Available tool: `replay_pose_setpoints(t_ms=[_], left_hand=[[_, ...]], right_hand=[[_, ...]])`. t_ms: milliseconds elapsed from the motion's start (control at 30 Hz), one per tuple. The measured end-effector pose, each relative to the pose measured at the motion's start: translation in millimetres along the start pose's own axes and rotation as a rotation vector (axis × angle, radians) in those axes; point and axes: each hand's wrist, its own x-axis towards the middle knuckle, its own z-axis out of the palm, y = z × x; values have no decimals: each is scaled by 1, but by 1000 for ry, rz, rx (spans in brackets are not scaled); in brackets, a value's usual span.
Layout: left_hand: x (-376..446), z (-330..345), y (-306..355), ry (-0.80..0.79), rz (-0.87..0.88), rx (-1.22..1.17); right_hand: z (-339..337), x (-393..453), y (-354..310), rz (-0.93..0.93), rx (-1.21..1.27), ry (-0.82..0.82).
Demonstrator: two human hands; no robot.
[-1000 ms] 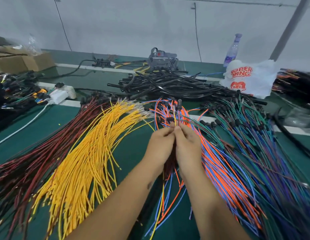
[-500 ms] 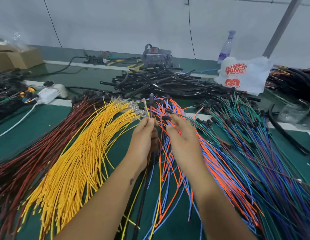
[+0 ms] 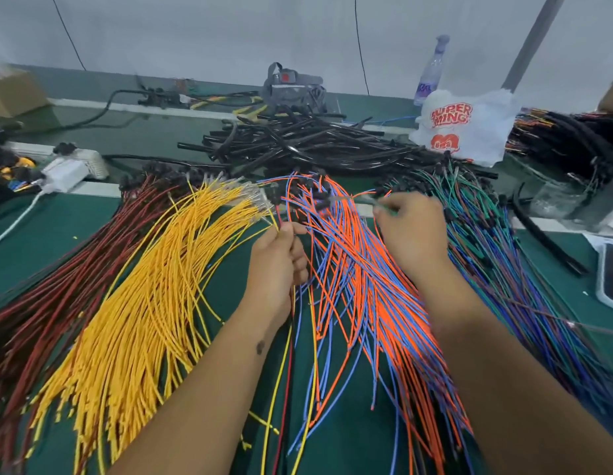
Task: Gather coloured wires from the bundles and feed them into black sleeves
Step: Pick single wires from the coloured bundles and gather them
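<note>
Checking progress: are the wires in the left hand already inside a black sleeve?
Not sleeved: the left hand grips bare wires, which hang loose below it; the black sleeves lie piled behind.

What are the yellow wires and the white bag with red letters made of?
The yellow wires look coated in smooth, slightly shiny plastic. They bend in soft curves, and their far ends show small clear or silvery tips, probably metal ends, though too small to be sure. The white bag looks like thin plastic film. It is crinkled, slumps loosely and lets some light through.

Right hand [image 3: 413,236] fingers [image 3: 384,210] blurred; their grip unclear.
</note>
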Motion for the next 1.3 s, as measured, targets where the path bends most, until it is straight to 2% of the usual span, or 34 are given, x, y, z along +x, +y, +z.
replay_pose_setpoints(t_ms=[67, 133, 233, 333, 500, 600, 700, 900, 1033, 1200, 1300], left_hand=[[1, 0, -1, -5, 14, -59], [1, 1, -1, 2, 26, -87], [0, 4, 0, -8, 16, -145], [-2, 8, 0, -79, -25, -182], [-6, 8, -1, -121, -49, -208], [-8, 4, -1, -116, -45, -231], [-6, 0, -1, -51, -46, -285], [-1, -4, 1, 13, -22, -441], [4, -8, 2, 65, -86, -410], [0, -9, 5, 51, -130, -358], [4, -12, 5, 118, -71, -151]], right_hand=[[-8, 4, -13, -17, 160, 133], [-13, 9, -25, 0, 378, 157], [-11, 3, -45, 81, 647, 32], [8, -11, -56, 141, 688, -90], [35, -36, -70, 260, 923, -59], [44, -50, -74, 183, 836, -98], [42, -60, -78, 27, 722, -61], [37, -69, -80, -314, 323, -136], [33, -70, -79, -269, 288, -212], [33, -75, -69, -241, 220, -306], [25, -71, -60, -197, 343, -458]])
